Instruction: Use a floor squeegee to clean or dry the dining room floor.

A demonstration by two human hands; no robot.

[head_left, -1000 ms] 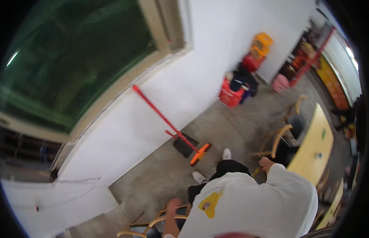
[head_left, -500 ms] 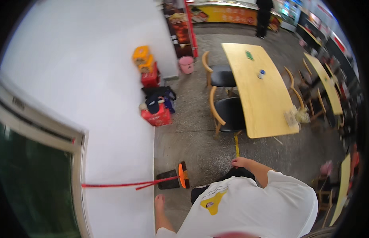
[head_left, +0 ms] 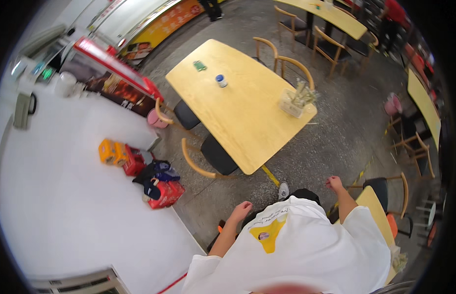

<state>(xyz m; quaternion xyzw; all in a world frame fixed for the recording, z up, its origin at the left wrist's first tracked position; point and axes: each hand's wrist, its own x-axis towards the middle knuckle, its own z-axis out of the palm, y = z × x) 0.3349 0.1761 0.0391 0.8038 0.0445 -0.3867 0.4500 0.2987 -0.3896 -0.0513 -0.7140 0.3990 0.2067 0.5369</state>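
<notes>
My left hand (head_left: 243,209) hangs in front of my white shirt (head_left: 311,250), its fingers loosely bent and nothing held in them. On the other side, my right hand (head_left: 334,183) is in the air over the floor, also bare, with slack fingers. Neither hand touches anything. Beyond them stands a pale wooden table (head_left: 237,108). Behind my left forearm, a small orange part of the broom (head_left: 221,226) shows, and a red handle (head_left: 174,283) slants along the wall's foot. My arm and body cover the rest of it.
Black-seated chairs (head_left: 219,153) line the table's left side. A blue-lidded jar (head_left: 221,81) and a clear box of wrapped items (head_left: 294,102) sit on top. Red boxes (head_left: 166,194) and a pink bin (head_left: 157,118) stand by the left wall. Another person (head_left: 392,22) is far right.
My view has swung right and I am nearer the table. The broom and dustpan have slipped mostly behind my left arm. Both hands have swung to new places, still holding nothing.
</notes>
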